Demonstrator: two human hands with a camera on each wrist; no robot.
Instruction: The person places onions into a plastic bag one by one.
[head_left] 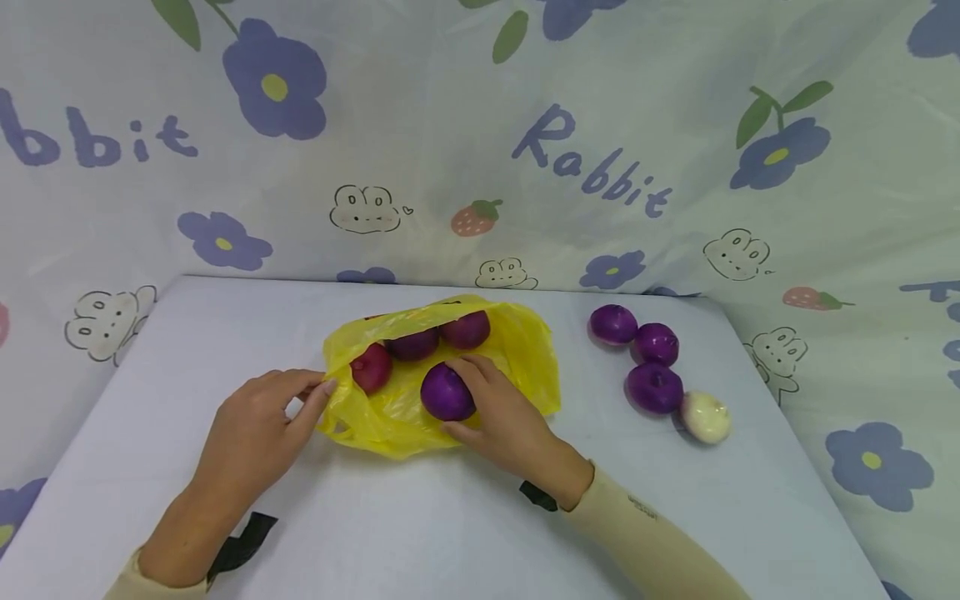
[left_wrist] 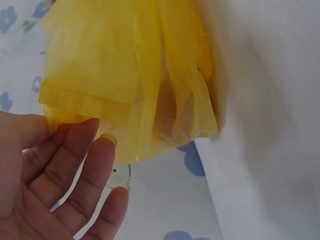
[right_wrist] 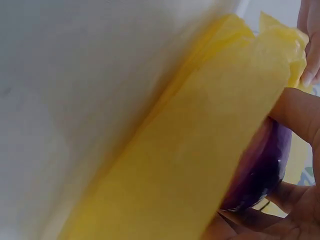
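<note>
A yellow plastic bag [head_left: 525, 350] lies open on the white table [head_left: 420, 525]. Three dark red onions [head_left: 412, 343] sit inside it. My right hand [head_left: 468, 400] grips a purple onion [head_left: 446, 392] at the bag's mouth, fingers curled over its top and thumb under it. In the right wrist view the purple onion [right_wrist: 260, 172] shows behind the bag's yellow film [right_wrist: 200, 150], with my fingers [right_wrist: 300, 112] on it. My left hand [head_left: 318, 387] pinches the bag's left rim. In the left wrist view its fingers [left_wrist: 80, 165] lie loosely spread under the bag's folded edge [left_wrist: 90, 102].
To the right of the bag lie three purple onions [head_left: 655, 387] in a curved row, ending in a pale peeled onion [head_left: 706, 417]. A printed cloth [head_left: 480, 150] with flowers and "Rabbit" lettering hangs behind and drapes around the table's edges.
</note>
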